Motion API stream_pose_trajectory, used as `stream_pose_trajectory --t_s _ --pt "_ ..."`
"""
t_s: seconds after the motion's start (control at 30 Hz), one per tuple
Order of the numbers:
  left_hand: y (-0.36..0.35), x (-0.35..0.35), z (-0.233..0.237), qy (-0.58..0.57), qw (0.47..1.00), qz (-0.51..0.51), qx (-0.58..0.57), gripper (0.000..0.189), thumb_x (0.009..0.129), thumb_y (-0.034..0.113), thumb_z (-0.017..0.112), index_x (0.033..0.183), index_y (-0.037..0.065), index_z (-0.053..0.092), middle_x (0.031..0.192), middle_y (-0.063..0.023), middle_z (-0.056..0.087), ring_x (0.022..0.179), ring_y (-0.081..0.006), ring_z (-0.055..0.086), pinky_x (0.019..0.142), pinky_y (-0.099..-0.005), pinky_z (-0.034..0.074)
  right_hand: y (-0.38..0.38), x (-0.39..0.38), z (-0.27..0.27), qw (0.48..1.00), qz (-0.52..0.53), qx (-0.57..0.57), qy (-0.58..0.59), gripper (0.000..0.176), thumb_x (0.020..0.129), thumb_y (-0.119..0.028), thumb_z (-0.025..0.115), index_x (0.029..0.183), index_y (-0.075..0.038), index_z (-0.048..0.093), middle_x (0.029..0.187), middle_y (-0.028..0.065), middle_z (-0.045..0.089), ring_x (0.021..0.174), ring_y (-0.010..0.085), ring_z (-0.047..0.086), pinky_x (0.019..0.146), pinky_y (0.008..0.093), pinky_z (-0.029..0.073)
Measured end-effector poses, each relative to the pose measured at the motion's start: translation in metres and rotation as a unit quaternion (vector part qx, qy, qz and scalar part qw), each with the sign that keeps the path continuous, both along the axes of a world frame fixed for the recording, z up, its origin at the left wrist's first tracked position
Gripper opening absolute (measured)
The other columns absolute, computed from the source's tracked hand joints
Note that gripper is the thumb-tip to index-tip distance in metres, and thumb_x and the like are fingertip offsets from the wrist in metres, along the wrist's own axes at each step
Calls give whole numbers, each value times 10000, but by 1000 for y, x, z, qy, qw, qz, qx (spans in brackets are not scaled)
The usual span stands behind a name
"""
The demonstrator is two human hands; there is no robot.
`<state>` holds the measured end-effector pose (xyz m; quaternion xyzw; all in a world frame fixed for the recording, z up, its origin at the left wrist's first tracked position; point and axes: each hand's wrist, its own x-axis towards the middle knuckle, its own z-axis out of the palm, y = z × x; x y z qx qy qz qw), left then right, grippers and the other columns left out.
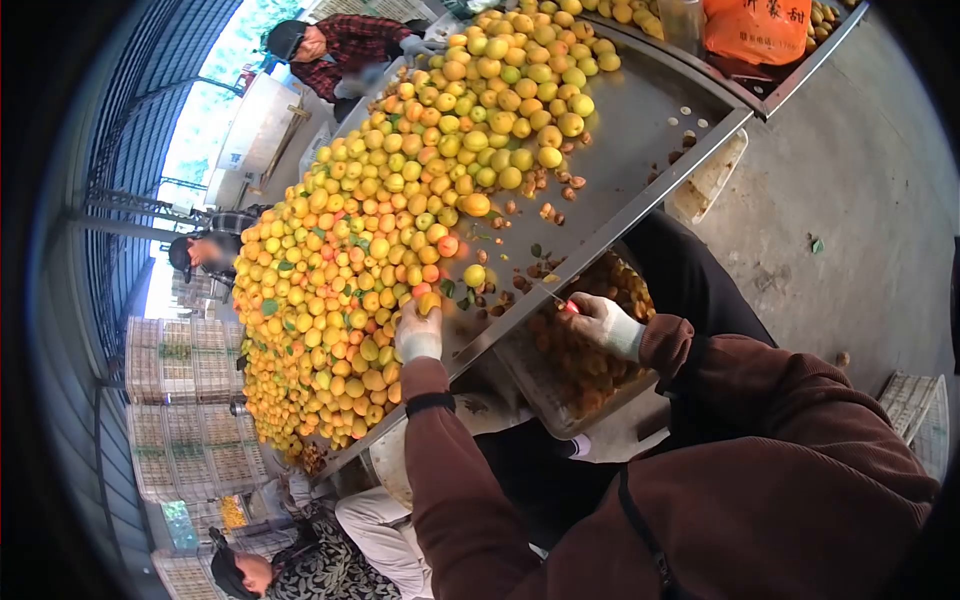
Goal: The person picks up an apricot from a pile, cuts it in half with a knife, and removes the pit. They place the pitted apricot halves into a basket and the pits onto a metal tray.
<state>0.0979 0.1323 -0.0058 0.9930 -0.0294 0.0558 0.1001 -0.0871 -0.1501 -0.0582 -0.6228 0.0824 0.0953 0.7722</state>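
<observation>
While the head view is tilted, it shows a heap of fruit [400, 220] covering most of the metal surface [640, 120]. Most of it is yellow, some blushed red or green, and all of it looks whole, so I judge most of the work is left. The left hand [420, 333], gloved, lies at the surface's near edge with its fingers curved over one fruit at the foot of the heap. I cannot tell whether it grips the fruit or only touches it. The right hand [598, 320], also gloved, is closed on a small red-handled knife [565, 303] just below the surface's near edge, over a tray [560, 400]. That tray holds darker cut fruit and looks well filled. Brown pits [545, 210] lie scattered on the bare metal beside the heap. A worker [330, 45] sits at the surface's far side.
</observation>
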Motion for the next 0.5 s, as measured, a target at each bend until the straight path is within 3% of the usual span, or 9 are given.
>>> stream_pose_trajectory --t_s 0.03,0.13,0.23,0.3,0.37,0.4,0.43,0.47,0.5 --pt "-4 5 -1 6 1000 -4 4 586 794 518 642 1212 112 579 1039 -235 663 993 -401 615 862 -461 472 -1 4 2 1000 -4 4 6 390 920 -259 617 1220 -13 574 933 55 674 801 116 622 721 293 514" --pt "-13 26 -12 40 986 24 162 645 742 517 699 1232 122 558 1048 -201 674 990 -354 634 865 -448 483 -4 12 -3 999 -6 0 -43 434 937 -288 589 1290 -39 546 850 46 667 738 106 622 673 279 505" --pt "-13 33 -25 18 982 41 184 631 731 478 731 1216 112 562 1058 -196 673 985 -333 637 875 -442 485 -11 12 -3 998 -8 55 -42 446 942 -289 586 1310 -42 537 837 41 662 726 111 620 661 286 502" --pt "-7 29 -31 -14 991 22 133 584 723 424 751 1179 100 580 996 -206 664 927 -363 625 863 -433 486 -14 12 0 998 -3 59 -27 429 947 -288 581 1294 -39 543 869 35 648 756 101 603 693 283 498" --pt "-10 20 -30 -9 995 -9 -101 489 765 343 722 1148 66 597 979 -183 662 852 -333 617 810 -392 492 -14 10 1 994 -18 58 -94 417 950 -303 584 1276 -45 553 901 26 632 804 88 576 732 275 487" --pt "-24 6 -16 11 961 -24 -277 401 808 263 696 1126 36 604 1007 -130 664 845 -274 612 784 -340 489 -15 11 -1 995 -3 54 -85 420 950 -327 592 1270 -58 552 944 20 613 876 84 546 784 267 473" --pt "-13 16 -29 68 892 28 -445 372 847 213 682 1156 25 594 1102 -85 657 917 -223 615 812 -325 493 -15 13 -5 995 -7 52 -90 420 950 -327 592 1270 -58 552 944 20 613 876 84 546 784 267 473" --pt "-13 13 -28 108 801 89 -583 401 850 220 691 1199 52 587 1095 -94 652 927 -251 612 831 -371 494 -13 14 -9 993 -13 61 -103 438 943 -327 600 1290 -67 537 997 28 606 929 99 541 833 268 465" --pt "-39 -19 4 144 682 147 -701 433 853 227 699 1242 79 579 1087 -103 647 937 -279 610 850 -418 496 -10 14 -16 991 -17 70 -117 458 937 -327 608 1310 -76 522 1051 37 598 982 115 535 882 270 457"
